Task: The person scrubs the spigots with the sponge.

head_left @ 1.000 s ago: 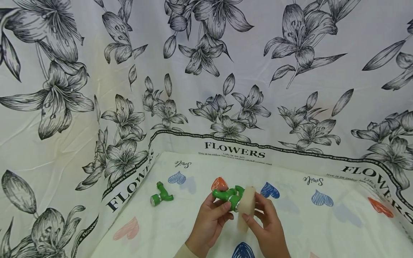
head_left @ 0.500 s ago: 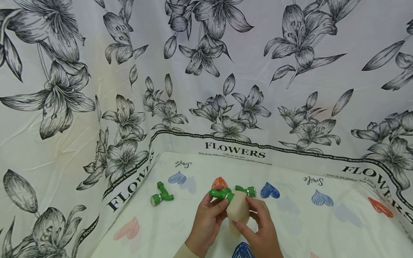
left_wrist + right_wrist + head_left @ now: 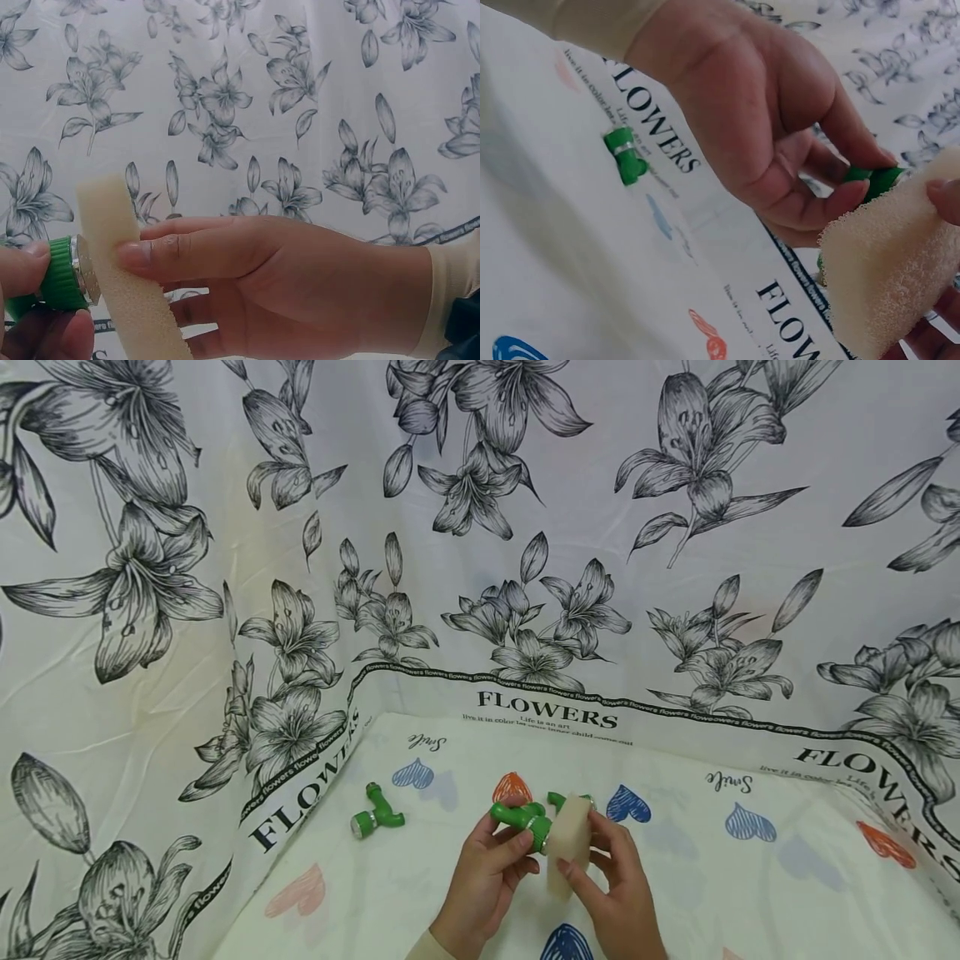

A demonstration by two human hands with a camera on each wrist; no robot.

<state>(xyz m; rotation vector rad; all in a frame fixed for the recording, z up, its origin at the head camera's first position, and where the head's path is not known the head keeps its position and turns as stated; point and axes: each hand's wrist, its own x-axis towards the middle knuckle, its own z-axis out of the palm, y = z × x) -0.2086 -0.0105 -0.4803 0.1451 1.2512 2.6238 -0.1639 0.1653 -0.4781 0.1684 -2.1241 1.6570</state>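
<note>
From my seat the head camera gives me a pale table cloth (image 3: 697, 897) printed with hearts in blue, red and faint pink, and white fabric (image 3: 600, 410) hanging behind it and down the left side, covered with black line-drawn lilies. A dark band of tiny lettering runs along the lower part of the hanging fabric. I count the word "FLOWERS" three times there, and "Smile" twice on the cloth, upside down to me.

Counting the objects, I have three green taps and one sponge. The first green tap (image 3: 525, 816) is up off the cloth in the left hand (image 3: 487, 872): thumb and fingers close round its ribbed body, near the silvery collar. The second green tap (image 3: 381, 810) lies on the cloth, well to the left. The third green tap (image 3: 556, 799) lies beyond the hands, partly hidden by the sponge.

The pale sponge (image 3: 567, 839) is in the right hand (image 3: 618, 877), pinched with the thumb on one face and the fingers behind. It stands roughly on edge at the first tap's collar end; I cannot tell whether the two touch. A light sleeve (image 3: 442, 277) shows at the right wrist.
</note>
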